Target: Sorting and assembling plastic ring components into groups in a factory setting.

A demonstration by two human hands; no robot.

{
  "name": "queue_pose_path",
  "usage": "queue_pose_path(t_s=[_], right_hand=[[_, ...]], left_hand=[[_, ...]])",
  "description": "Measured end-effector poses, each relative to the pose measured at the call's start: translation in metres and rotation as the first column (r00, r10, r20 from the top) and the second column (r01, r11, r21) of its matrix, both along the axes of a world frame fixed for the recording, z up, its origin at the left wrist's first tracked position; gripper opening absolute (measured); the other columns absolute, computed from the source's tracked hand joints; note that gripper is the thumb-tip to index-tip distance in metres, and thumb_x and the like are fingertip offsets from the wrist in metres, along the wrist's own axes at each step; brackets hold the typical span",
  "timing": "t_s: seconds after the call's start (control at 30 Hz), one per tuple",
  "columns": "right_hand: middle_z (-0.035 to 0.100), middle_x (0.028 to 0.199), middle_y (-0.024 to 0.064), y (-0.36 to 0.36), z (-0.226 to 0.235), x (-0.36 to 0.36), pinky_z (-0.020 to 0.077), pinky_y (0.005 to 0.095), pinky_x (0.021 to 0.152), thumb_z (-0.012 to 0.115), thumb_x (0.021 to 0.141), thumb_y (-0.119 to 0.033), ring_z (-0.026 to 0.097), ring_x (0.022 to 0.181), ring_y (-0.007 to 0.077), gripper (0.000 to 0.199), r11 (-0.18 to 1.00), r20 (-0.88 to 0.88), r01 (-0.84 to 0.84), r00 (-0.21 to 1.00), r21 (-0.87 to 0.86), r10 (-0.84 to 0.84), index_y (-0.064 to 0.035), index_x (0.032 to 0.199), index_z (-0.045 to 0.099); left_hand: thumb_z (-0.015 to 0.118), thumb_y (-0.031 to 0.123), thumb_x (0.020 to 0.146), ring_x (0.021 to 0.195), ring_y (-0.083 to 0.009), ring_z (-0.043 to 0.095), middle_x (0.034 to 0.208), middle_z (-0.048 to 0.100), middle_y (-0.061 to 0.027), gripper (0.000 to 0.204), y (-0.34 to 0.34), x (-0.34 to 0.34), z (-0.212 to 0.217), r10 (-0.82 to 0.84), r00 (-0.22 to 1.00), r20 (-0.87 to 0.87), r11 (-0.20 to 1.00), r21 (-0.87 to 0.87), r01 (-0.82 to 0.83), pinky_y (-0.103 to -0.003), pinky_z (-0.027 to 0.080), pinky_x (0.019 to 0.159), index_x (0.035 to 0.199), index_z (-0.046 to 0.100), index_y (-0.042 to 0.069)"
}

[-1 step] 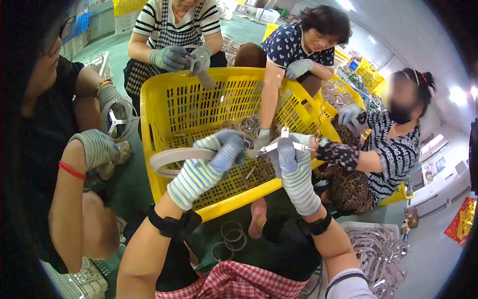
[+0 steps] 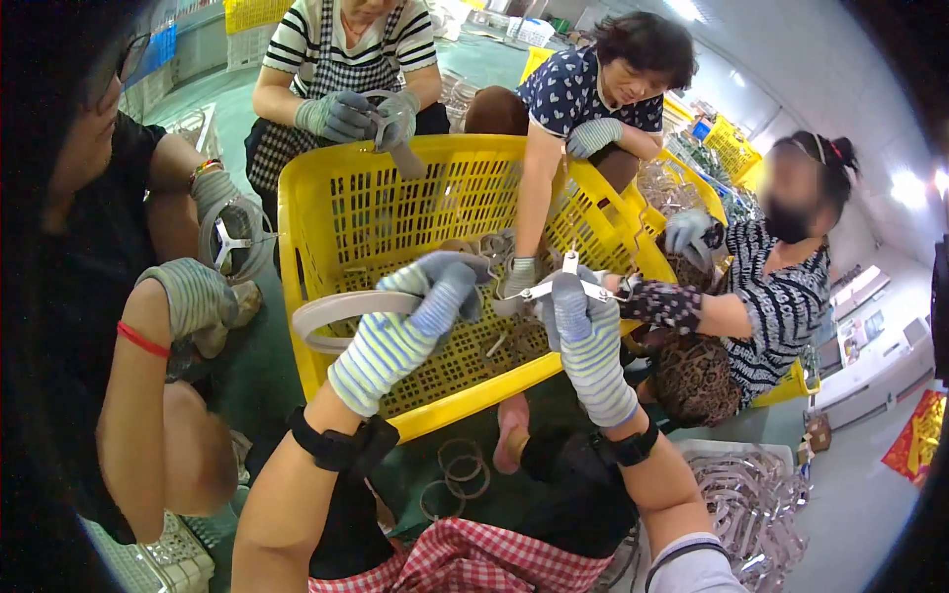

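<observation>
In a striped glove, my left hand (image 2: 410, 321) is closed round a grey ring-shaped band (image 2: 331, 314), which sticks out to the left over the yellow crate. My right hand (image 2: 583, 341), gloved alike, pinches a white three-armed bracket (image 2: 570, 265) with my thumb up against its centre. The bracket's left arm is close to the fingers of my left hand; whether it touches the band I cannot tell. Below both hands, the yellow crate (image 2: 474, 403) has several grey rings (image 2: 494, 242) lying in it.
Co-workers sit round the crate; one reaches an arm (image 2: 537, 188) into it, and another on the left holds a ring with a bracket (image 2: 227, 237). Loose rings (image 2: 463, 465) lie on the floor before me. A white bin of metal parts (image 2: 751, 504) stands at my right.
My left hand and the band have shifted very slightly left. The bracket in my right hand has tilted a little. The co-worker on the right has moved a hand slightly.
</observation>
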State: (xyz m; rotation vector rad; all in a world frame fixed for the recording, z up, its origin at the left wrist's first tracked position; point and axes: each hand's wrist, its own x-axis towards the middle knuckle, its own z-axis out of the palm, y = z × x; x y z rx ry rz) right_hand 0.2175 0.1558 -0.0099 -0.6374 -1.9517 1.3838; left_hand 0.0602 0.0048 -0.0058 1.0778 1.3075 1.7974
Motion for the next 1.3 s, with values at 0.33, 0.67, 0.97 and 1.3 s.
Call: queue_pose_path(t_s=[0.33, 0.67, 0.97, 1.3], right_hand=[[0.067, 0.086, 0.0045, -0.004, 0.000, -0.002, 0.0500, 0.0241, 0.065, 0.072, 0.080, -0.010, 0.062, 0.074, 0.0105, 0.022, 0.941, -0.164, -0.062, 0.979, 0.333, 0.122, -0.0034, 0.099, 0.061], [0.068, 0.078, 0.0046, -0.005, 0.000, 0.004, 0.0508, 0.0276, 0.061, 0.076, 0.076, -0.010, 0.065, 0.067, 0.0156, 0.018, 0.814, -0.120, 0.044, 0.992, 0.580, 0.031, -0.0066, 0.091, 0.065], [0.068, 0.079, 0.0058, 0.000, -0.006, 0.000, 0.0510, 0.0283, 0.061, 0.076, 0.077, -0.014, 0.065, 0.067, 0.0158, 0.021, 0.778, -0.091, 0.056, 0.996, 0.625, 0.002, -0.0059, 0.091, 0.064], [0.066, 0.082, 0.0053, -0.006, -0.005, 0.001, 0.0504, 0.0278, 0.068, 0.071, 0.082, -0.017, 0.063, 0.072, 0.0161, 0.023, 0.949, -0.127, -0.028, 0.989, 0.314, 0.071, -0.0023, 0.097, 0.061]], left_hand=[[0.057, 0.018, 0.092, 0.085, -0.0102, 0.057, 0.095, 0.062, -0.0036, 0.025, -0.005, 0.006, 0.013, 0.029, 0.999, -0.036, 0.999, -0.020, -0.030, -0.025, 0.046, 0.078, 0.111, 0.060, 0.002], [0.056, 0.016, 0.090, 0.061, -0.0044, 0.053, 0.082, 0.065, -0.0019, 0.017, -0.002, 0.013, 0.004, 0.124, 0.979, -0.164, 0.992, 0.049, -0.118, -0.019, 0.041, 0.050, 0.100, 0.064, 0.004], [0.065, 0.013, 0.085, 0.079, -0.0098, 0.060, 0.084, 0.065, -0.0050, 0.017, 0.001, 0.004, -0.009, 0.115, 0.980, -0.165, 0.991, 0.085, -0.102, -0.026, 0.049, 0.071, 0.098, 0.064, 0.002], [0.064, 0.012, 0.086, 0.066, -0.0018, 0.048, 0.081, 0.059, 0.0051, 0.022, 0.001, 0.010, -0.014, -0.032, 0.963, -0.268, 0.998, -0.056, 0.017, -0.019, 0.042, 0.058, 0.107, 0.063, 0.007]])
